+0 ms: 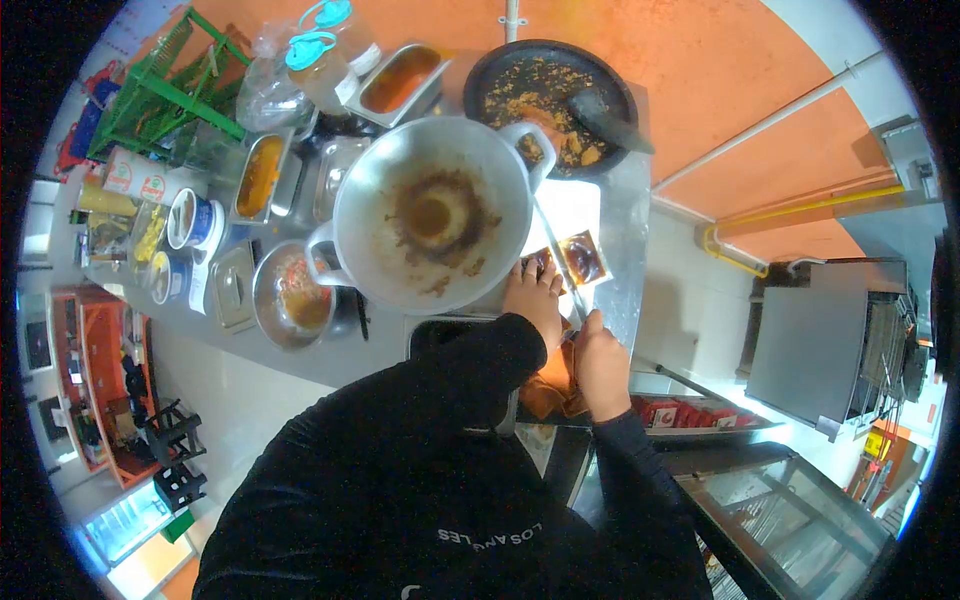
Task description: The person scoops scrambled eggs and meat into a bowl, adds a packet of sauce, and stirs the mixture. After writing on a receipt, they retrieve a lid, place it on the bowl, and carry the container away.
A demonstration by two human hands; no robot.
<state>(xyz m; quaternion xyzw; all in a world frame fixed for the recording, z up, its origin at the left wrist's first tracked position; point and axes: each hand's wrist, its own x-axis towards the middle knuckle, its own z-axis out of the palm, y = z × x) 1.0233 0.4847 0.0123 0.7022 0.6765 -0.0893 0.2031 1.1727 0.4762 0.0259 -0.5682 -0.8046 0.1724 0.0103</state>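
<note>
My right hand (604, 368) is wrapped round the handle of a knife (557, 250), whose long blade points away from me across a white cutting board (577, 205). Under the blade lies a shiny clear packet of dark brown sauce (583, 258). Left of the blade, my left hand (533, 300) presses its fingertips on the packet's near left part, holding it against the board. The fingers cover some of that part. An orange-brown plastic bag (548, 390) sits close below both hands, partly hidden by my sleeves.
A large two-handled pot (385, 245) with brown residue stands left of the board. Behind the board is a black pan (480, 75) of browned crumbs with a dark spatula (605, 122). A metal bowl (262, 310), food trays (405, 85) and tubs (185, 220) crowd the counter's left.
</note>
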